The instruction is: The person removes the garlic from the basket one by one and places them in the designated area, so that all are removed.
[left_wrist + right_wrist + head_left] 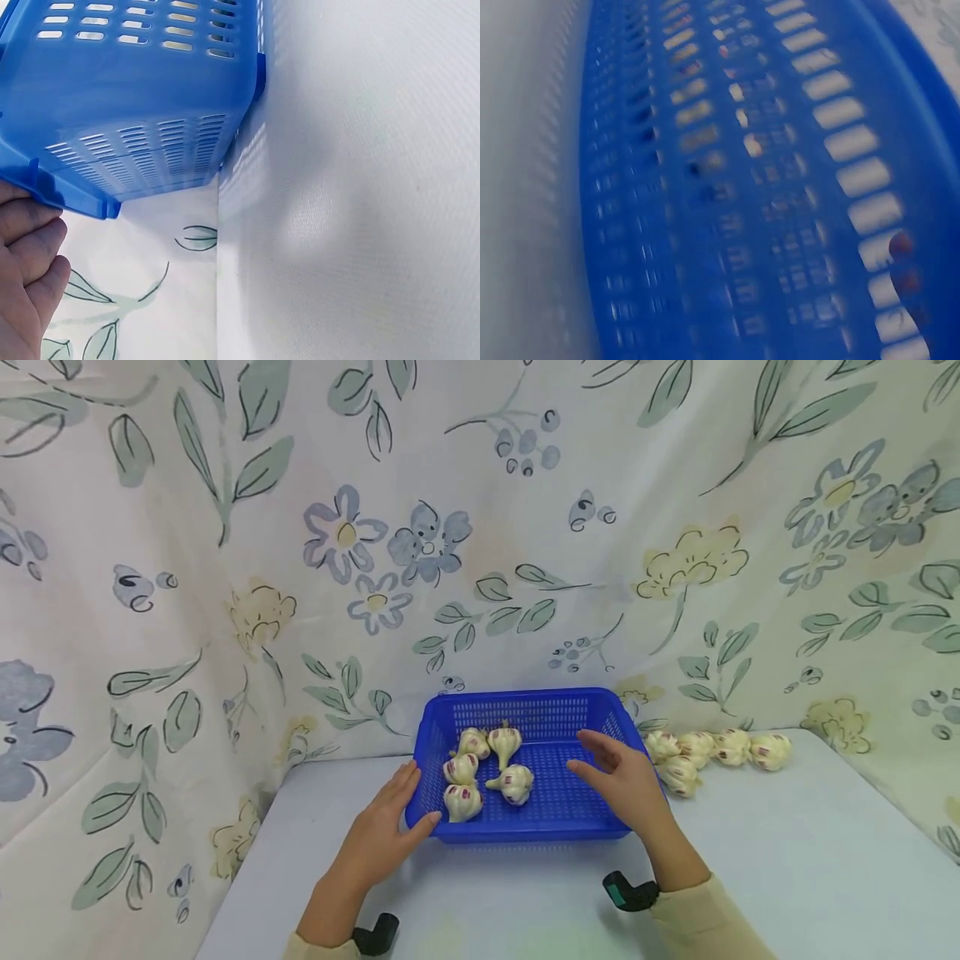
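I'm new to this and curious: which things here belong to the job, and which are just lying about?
Likely part of the job:
blue basket, left grip at its rim
five garlic bulbs inside it
five more bulbs outside, to its right

Just there:
white table underneath
floral cloth behind

Basket (540,837) on table (795,852), before curtain (517,643). Five garlic bulbs (515,786) inside, left half; five loose bulbs (732,747) on table, right of basket. Left hand (382,831) at left side, right hand (630,781) over right end.
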Demonstrator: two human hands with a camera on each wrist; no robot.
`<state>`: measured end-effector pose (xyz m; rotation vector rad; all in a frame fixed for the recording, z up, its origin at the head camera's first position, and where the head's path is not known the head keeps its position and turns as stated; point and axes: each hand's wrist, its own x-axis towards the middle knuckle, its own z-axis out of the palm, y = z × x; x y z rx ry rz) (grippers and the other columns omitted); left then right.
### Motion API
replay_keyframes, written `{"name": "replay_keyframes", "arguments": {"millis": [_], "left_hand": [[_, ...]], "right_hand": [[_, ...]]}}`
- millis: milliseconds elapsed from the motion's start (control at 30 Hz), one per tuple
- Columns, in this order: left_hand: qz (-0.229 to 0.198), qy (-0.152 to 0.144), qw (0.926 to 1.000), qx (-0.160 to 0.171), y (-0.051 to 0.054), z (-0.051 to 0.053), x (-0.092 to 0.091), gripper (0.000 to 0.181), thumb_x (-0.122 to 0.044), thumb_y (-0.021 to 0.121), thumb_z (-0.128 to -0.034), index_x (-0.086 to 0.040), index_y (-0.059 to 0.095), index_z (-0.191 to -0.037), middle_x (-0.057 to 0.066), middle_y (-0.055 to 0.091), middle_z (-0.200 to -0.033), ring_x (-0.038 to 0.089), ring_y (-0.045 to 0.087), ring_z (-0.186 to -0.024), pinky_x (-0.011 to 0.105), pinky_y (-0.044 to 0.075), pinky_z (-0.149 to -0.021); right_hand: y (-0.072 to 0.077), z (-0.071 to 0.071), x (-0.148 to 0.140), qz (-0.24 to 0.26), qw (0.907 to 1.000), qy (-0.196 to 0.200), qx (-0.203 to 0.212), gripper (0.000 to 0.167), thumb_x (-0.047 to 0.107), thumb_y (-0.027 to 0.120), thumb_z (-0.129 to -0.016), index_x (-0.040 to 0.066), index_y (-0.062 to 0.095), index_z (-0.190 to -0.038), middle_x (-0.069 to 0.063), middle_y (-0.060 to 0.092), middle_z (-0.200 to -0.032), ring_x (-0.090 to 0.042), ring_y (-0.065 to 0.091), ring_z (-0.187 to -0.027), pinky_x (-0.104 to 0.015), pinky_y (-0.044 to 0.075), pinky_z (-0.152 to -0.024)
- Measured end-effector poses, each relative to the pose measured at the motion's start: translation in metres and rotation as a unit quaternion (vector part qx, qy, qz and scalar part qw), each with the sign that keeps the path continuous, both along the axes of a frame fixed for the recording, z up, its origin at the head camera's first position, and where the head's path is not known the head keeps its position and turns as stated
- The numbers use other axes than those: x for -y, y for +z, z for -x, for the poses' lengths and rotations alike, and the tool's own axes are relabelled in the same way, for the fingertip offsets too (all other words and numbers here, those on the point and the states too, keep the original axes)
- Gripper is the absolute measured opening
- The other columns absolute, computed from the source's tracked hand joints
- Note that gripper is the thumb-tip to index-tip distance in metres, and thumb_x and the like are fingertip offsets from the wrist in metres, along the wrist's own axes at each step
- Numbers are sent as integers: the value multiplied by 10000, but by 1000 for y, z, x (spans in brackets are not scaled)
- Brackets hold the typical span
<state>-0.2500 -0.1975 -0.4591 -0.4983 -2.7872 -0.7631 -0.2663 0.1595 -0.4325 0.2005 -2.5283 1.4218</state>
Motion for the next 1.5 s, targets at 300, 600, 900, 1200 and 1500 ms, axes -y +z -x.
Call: {"name": "replay_keyframes", "arguments": {"millis": [300,600,900,1200,1500], "left_hand": [[36,-2,10000,33,-1,1,-1,809,-606,559,-921,-103,366,-1524,48,313,-1605,287,296,-1479,550,342,-1139],[86,62,9999,-36,0,1,1,787,-548,600,-921,-93,370,-1521,53,319,-1602,276,297,-1480,544,340,-1141],[145,126,9998,108,-2,1,1,830,-612,569,-912,-101,354,-1530,55,311,-1606,287,287,-1483,551,327,-1143],[145,114,9997,182,0,2,-2,875,-702,496,-898,-120,347,-1535,17,283,-1618,265,268,-1493,547,324,-1145],[82,125,9997,191,1,1,-1,856,-669,527,-904,-111,357,-1531,40,296,-1614,287,280,-1486,560,325,-1141]], "right_hand": [[0,22,43,-235,9990,293,221,541,287,752,-877,108,587,-1360,-93,623,-1350,-283,594,-1251,-425,507,-1009],[-3,30,70,-873,9934,524,525,566,262,756,-873,125,566,-1389,-60,608,-1371,-323,577,-1253,-485,509,-1000],[-5,33,72,-1236,9831,906,1002,580,225,759,-867,103,557,-1396,-59,563,-1427,-304,516,-1327,-510,433,-1082],[-5,35,68,-1436,9759,1044,1272,685,235,810,-813,119,527,-1425,-76,526,-1462,-334,444,-1384,-541,371,-1124],[-12,39,70,-1628,9613,1435,1696,839,235,841,-777,102,423,-1493,-135,430,-1525,-371,365,-1427,-566,315,-1152]]}}
